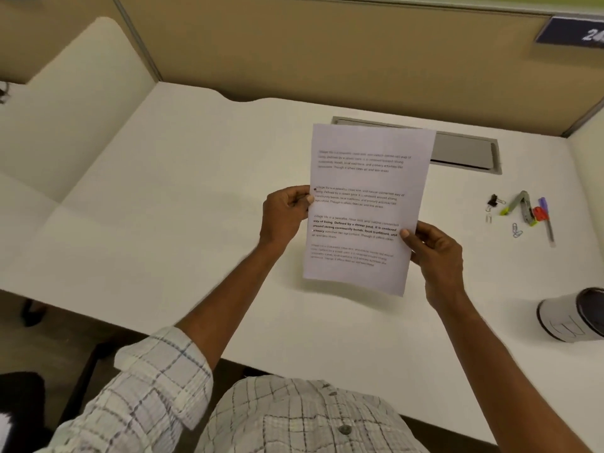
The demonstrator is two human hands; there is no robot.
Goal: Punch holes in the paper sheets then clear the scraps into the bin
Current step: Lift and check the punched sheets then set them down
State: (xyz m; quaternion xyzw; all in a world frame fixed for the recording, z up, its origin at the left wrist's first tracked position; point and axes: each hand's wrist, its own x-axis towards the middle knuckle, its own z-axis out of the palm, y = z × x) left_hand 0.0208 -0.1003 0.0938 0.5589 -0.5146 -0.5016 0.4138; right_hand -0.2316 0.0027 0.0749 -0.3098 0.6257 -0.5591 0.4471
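Observation:
Printed paper sheets are held upright above the white desk, text facing me. My left hand pinches their left edge, beside a small dark hole. My right hand grips the lower right edge. A hand-held hole punch with grey handles and green tips lies on the desk to the right, apart from both hands. A small white bin with a dark inside lies tipped at the desk's right edge.
Near the punch lie a black binder clip, paper clips, and a purple-capped pen with a red piece beside it. A grey cable hatch sits behind the sheets. Beige partition walls enclose the desk.

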